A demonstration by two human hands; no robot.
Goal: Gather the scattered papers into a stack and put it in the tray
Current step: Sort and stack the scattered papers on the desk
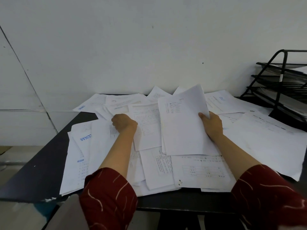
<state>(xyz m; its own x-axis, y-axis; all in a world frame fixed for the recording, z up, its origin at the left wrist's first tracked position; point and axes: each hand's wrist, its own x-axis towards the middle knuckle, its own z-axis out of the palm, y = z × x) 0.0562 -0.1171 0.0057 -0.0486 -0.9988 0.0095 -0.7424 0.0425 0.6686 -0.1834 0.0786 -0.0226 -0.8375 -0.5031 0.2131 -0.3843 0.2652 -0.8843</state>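
**Papers all over the desk**

The right hand [211, 124] grips a stack [182, 123] of sheets by its right edge, thumb on top, lifted over the mess. The left hand [123, 122] has curled fingers on loose papers [106, 146]; what it grips cannot be told. The black tray [280, 90] stands far right on the desk [41, 171].

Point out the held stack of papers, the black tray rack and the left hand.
held stack of papers [182, 123]: head view, middle of the top sheet.
black tray rack [265, 77]: head view, slanted front bar of the wire frame.
left hand [123, 122]: head view, back of the hand.
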